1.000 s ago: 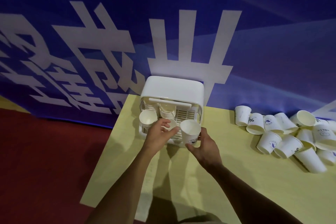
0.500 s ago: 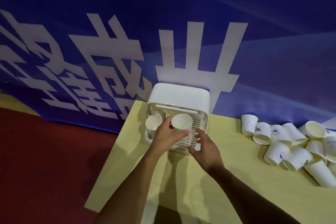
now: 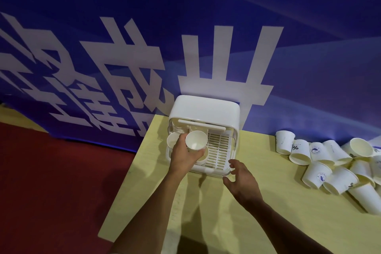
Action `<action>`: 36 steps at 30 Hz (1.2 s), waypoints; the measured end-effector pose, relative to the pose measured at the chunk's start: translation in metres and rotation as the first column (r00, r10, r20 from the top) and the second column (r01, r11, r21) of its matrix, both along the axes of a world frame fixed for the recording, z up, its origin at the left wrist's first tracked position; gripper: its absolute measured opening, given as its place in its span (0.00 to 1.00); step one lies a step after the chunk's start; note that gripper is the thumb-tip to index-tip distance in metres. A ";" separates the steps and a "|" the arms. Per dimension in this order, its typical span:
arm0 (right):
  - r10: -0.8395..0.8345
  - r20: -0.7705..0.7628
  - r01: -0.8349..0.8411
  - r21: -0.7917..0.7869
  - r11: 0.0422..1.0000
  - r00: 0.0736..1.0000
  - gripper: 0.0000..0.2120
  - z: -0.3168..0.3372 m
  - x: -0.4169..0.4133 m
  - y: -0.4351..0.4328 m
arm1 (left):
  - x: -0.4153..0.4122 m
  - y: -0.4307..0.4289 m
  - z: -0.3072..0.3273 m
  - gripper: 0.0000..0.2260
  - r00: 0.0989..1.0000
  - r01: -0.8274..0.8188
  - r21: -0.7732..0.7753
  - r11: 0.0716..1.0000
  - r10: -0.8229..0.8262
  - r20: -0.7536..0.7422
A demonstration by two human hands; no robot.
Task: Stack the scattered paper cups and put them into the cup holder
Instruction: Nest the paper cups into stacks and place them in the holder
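Now left hand (image 3: pixel 184 155) gripping paper cup (image 3: pixel 195 142), cup holder (image 3: pixel 204 128) behind

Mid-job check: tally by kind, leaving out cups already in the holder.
Cup holder: 1
Hands: 2, left hand and right hand
Held paper cup: 1
Loose cups: at least 10, pile overlaps, frame cuts it
Total: at least 14

— Two arms, at the near edge?
— Yes. Left forearm (image 3: pixel 152 212) and right forearm (image 3: pixel 288 225), both bare along the whole visible length.
— Hands?
— Bare too: left hand (image 3: pixel 182 158), right hand (image 3: pixel 241 183). Lean wrists, slim fingers, all dim under low light.
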State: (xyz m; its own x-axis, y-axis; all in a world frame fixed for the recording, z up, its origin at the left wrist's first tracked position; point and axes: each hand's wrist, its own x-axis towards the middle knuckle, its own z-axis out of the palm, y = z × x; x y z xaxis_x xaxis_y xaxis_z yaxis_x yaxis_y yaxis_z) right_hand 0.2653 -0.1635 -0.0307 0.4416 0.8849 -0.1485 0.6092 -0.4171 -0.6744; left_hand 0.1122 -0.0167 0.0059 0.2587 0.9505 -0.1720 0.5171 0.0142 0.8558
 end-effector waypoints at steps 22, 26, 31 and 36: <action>0.000 0.021 0.001 -0.060 0.998 1.000 0.23 -0.010 0.003 -0.004 | 0.003 0.002 -0.023 0.33 0.998 0.050 -0.038 0.998 -0.051 -0.028; -0.010 0.022 0.012 -0.062 0.998 1.000 0.23 -0.010 0.004 -0.006 | 0.000 0.002 -0.027 0.32 0.997 0.063 -0.023 0.998 -0.064 -0.050; -0.024 0.014 0.025 -0.078 0.997 1.000 0.24 -0.013 0.004 -0.013 | 0.002 0.002 -0.029 0.32 0.994 0.082 0.003 0.997 -0.082 -0.076; -0.045 -0.002 0.045 -0.095 0.994 0.999 0.24 -0.014 0.004 -0.026 | 0.011 -0.007 -0.029 0.25 0.988 0.114 0.146 0.983 -0.097 -0.120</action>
